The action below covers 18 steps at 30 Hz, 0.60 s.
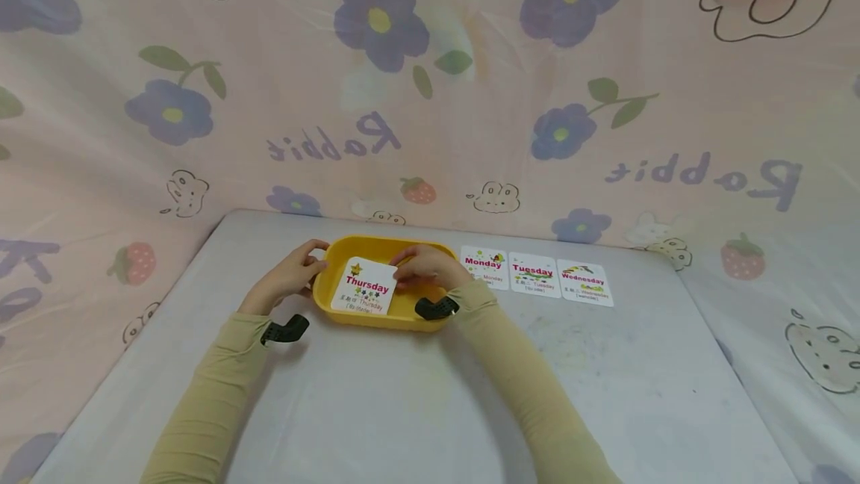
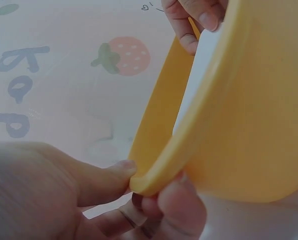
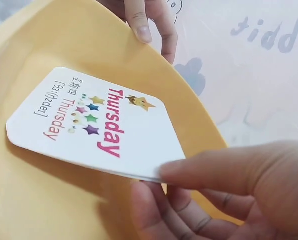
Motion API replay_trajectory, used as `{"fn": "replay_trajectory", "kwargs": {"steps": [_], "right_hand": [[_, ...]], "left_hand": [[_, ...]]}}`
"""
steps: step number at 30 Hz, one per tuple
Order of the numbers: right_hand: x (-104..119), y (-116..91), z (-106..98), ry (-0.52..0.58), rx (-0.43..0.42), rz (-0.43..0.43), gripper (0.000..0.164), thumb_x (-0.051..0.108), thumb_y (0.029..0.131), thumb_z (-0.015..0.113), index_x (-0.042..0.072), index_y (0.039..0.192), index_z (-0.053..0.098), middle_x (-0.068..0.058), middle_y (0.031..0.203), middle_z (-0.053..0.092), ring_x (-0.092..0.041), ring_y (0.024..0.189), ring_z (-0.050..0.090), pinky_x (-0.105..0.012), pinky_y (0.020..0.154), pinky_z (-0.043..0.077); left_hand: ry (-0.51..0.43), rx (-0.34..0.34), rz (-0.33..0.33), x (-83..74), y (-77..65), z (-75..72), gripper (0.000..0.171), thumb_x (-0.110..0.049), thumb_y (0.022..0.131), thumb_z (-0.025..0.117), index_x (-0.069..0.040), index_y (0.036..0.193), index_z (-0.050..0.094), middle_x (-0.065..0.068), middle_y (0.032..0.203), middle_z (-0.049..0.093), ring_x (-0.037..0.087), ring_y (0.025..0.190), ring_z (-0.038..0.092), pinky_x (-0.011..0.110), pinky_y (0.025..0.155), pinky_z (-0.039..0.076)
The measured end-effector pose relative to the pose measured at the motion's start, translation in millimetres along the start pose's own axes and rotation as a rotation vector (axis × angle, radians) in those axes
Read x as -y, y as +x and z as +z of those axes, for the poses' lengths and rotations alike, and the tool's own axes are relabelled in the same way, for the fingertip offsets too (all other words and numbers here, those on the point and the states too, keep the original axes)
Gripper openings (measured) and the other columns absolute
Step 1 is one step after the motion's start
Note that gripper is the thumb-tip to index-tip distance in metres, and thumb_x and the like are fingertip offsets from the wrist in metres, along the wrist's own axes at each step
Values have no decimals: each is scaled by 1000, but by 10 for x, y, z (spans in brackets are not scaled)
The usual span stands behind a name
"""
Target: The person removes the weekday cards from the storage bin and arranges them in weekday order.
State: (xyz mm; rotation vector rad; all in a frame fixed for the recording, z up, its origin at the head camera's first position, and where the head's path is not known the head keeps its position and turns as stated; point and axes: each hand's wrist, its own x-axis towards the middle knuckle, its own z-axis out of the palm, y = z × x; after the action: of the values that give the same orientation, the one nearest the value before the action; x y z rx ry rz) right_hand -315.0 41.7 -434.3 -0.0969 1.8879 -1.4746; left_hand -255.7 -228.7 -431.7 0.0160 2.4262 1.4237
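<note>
A yellow tray (image 1: 383,324) stands on the table, and my left hand (image 1: 287,276) grips its left end. In the left wrist view the thumb and fingers of that hand (image 2: 104,195) pinch the tray's rim (image 2: 161,175). Inside the tray, my right hand (image 1: 430,266) pinches the right edge of a white Thursday card (image 1: 366,286). Seen from the right wrist, this card (image 3: 84,120) is tilted above the tray floor, with the thumb (image 3: 204,170) on top and fingers below. Whether more cards lie under it cannot be told.
Right of the tray lie a Monday card (image 1: 484,264), a Tuesday card (image 1: 534,273) and a Wednesday card (image 1: 584,282) in a row. The pale table (image 1: 376,409) meets a curtain (image 1: 430,110) printed with flowers and rabbits at its back edge.
</note>
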Motion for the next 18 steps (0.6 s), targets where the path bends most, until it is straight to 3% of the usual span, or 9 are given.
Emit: {"fn": "replay_trajectory", "kwargs": {"steps": [18], "right_hand": [[41,-72,-2,-78,-79,-24,26,0,89,65,-4,114,59,-17,95,65,-25,76,66,-34,78,55]], "left_hand": [[-8,5,-5,-25,-13,-2,43,-13,103,44,-7,143,29,24,105,54,26,72,57,42,65,56]]}}
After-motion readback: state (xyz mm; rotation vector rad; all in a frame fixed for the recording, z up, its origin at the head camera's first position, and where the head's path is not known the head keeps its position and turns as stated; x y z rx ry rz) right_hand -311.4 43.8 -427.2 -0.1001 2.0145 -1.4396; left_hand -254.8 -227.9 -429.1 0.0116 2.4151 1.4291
